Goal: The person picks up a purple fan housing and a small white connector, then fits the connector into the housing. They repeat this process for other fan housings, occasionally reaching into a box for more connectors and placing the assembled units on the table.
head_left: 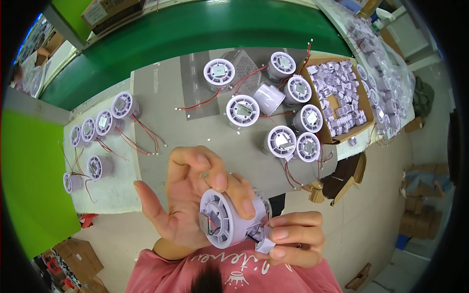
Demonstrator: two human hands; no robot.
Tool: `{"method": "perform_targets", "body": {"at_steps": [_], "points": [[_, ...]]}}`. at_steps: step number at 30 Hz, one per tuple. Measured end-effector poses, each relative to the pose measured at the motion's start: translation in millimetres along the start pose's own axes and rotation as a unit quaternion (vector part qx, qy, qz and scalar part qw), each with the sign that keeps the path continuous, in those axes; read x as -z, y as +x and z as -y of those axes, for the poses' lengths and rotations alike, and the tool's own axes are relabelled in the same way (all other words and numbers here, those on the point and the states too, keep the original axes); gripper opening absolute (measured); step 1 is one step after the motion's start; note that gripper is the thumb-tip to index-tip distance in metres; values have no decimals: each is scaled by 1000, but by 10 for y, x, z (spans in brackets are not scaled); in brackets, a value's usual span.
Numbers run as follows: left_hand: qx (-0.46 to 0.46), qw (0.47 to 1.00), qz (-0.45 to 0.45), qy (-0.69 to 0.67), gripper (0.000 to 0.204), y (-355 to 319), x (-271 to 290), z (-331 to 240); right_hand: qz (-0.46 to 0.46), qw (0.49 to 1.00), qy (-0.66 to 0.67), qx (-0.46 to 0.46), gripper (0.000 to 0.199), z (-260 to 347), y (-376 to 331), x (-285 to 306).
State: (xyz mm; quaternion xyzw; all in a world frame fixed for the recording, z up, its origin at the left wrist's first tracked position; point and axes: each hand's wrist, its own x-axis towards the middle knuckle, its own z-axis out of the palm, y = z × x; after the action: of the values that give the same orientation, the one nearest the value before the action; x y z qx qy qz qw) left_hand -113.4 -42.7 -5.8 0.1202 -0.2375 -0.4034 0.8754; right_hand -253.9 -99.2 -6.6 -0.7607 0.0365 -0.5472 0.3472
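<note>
Close to my chest, my left hand [188, 205] supports a pale lavender cylindrical housing [223, 222], its fingers curled over the top and its thumb spread away. The housing lies tilted on its side, its spoked round end facing left, with a bit of red and black wire inside. A clear part shows at its other end, partly behind the fingers. My right hand [298, 239] pinches a small lavender plastic clip [265, 241] between thumb and fingers at the housing's lower side. Something thin and dark shows between clip and housing; whether the clip is seated I cannot tell.
Several similar housings [243, 111] with red and black wires stand on the grey mat [166, 122], and more [104, 122] stand at left. A cardboard box [359, 139] of small lavender pieces sits at right. Beyond the bench runs a green surface [195, 24].
</note>
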Motion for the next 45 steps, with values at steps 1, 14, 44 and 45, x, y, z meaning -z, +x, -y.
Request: {"method": "perform_targets", "body": {"at_steps": [1, 14, 44, 45], "points": [[0, 1000, -1, -1, 68, 6, -5, -3, -8, 1000, 6, -4, 29, -3, 12, -4], [88, 985, -141, -48, 74, -30, -41, -40, -14, 997, -31, -72, 29, 11, 160, -33], [-78, 920, -222, 313, 55, -166, 249, -23, 188, 964, -27, -186, 50, -247, -18, -159], [-59, 942, -170, 284, 54, -186, 298, -65, 184, 967, -28, -175, 53, -277, -36, -176]]}}
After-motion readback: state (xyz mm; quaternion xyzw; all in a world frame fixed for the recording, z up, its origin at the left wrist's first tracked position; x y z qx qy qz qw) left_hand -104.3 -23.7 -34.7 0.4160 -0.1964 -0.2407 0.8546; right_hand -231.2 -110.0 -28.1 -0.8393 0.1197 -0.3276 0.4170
